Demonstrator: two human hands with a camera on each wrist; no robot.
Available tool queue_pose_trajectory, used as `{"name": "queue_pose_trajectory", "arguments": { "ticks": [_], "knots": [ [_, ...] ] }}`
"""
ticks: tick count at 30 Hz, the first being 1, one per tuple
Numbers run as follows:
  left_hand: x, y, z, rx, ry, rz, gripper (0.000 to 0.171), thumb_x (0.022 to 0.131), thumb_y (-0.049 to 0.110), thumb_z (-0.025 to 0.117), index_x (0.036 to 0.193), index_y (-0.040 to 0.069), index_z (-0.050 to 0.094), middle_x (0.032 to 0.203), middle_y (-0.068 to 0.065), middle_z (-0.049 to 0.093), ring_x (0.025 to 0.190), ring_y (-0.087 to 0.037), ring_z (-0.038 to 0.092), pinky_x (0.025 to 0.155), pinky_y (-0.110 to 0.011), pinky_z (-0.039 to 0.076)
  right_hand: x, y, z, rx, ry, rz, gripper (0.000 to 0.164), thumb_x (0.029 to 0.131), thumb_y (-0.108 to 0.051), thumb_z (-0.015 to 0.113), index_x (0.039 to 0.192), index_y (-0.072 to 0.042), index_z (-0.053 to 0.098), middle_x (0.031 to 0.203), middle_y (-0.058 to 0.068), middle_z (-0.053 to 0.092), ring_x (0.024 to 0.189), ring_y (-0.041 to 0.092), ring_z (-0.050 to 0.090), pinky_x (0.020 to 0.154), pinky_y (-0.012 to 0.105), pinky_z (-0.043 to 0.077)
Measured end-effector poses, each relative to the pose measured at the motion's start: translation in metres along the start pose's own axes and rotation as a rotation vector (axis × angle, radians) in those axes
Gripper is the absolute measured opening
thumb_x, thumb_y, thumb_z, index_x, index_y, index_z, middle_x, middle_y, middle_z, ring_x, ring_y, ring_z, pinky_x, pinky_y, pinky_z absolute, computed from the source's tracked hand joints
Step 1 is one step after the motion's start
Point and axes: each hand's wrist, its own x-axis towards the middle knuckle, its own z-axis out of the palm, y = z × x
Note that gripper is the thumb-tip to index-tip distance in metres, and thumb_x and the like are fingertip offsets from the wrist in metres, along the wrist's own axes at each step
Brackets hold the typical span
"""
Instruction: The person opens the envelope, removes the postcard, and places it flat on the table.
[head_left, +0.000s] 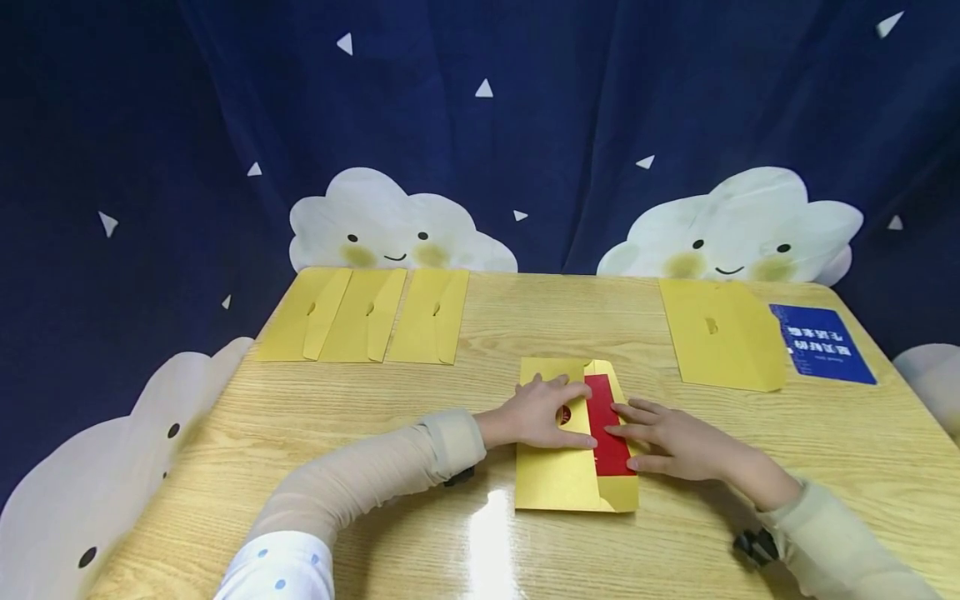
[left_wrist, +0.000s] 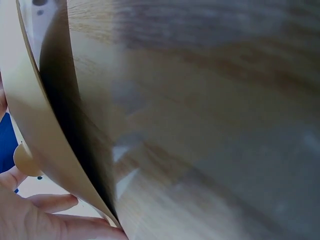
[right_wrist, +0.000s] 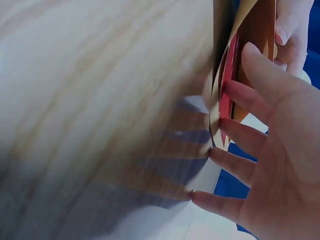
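A yellow envelope lies on the table in front of me, its flap folded out to the right. A red card sticks partway out of its pocket. My left hand rests across the envelope with fingers spread, the thumb and a fingertip at the pocket's edge. Part of a round dark red mark shows beneath that hand. From the right, my right hand reaches in with fingers extended. Its fingertips touch the red card and the envelope's edge in the right wrist view. The card's left part is hidden inside the pocket.
Three closed yellow envelopes lie in a row at the back left. At the back right are another yellow envelope, flap pointing right, and a blue card with white print. A dark blue curtain with clouds hangs behind the table.
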Motion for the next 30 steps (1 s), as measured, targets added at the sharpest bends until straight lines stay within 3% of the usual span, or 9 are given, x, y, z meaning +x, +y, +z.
{"name": "queue_pose_trajectory", "arguments": {
  "ticks": [6,14,18,23,30],
  "knots": [
    [0.0,-0.001,0.002,0.009,0.007,0.01,0.063,0.075,0.065,0.057,0.125,0.03,0.045,0.12,-0.002,0.051,0.101,-0.038,0.052,0.075,-0.057,0.042,0.005,-0.002,0.003,-0.031,0.068,0.031,0.051,0.085,-0.037,0.062,0.122,-0.003,0.057,0.127,0.015,0.052,0.116,0.038,0.044,0.09,0.051,0.039],
    [0.0,-0.001,0.001,0.009,0.013,0.017,0.062,0.075,0.065,0.057,0.125,0.029,0.046,0.119,-0.003,0.051,0.101,-0.039,0.051,0.075,-0.057,0.042,0.015,-0.004,0.012,-0.123,0.19,0.047,0.055,0.076,-0.039,0.071,0.113,0.0,0.062,0.111,0.012,0.058,0.103,0.029,0.051,0.083,0.044,0.046],
    [0.0,-0.001,0.001,0.005,0.006,0.022,0.062,0.075,0.064,0.058,0.125,0.029,0.046,0.122,-0.005,0.051,0.106,-0.044,0.049,0.078,-0.061,0.04,0.015,-0.006,0.014,-0.127,0.157,0.055,0.061,0.075,-0.041,0.071,0.121,-0.002,0.058,0.12,0.02,0.05,0.11,0.035,0.045,0.085,0.048,0.043],
    [0.0,-0.001,0.001,0.0,0.0,0.021,0.062,0.075,0.064,0.057,0.126,0.029,0.045,0.126,-0.007,0.049,0.11,-0.047,0.046,0.08,-0.063,0.039,0.009,-0.007,0.013,-0.058,0.092,0.116,0.064,0.079,-0.043,0.067,0.129,-0.007,0.052,0.136,0.03,0.033,0.122,0.045,0.029,0.09,0.059,0.034],
    [0.0,-0.001,0.002,0.018,0.005,0.027,0.063,0.075,0.064,0.057,0.126,0.029,0.045,0.124,-0.006,0.049,0.107,-0.045,0.048,0.077,-0.061,0.041,0.002,-0.003,0.016,0.011,0.059,0.162,0.066,0.082,-0.047,0.061,0.135,-0.011,0.046,0.14,0.031,0.026,0.126,0.046,0.021,0.091,0.063,0.028]
  ]
}}
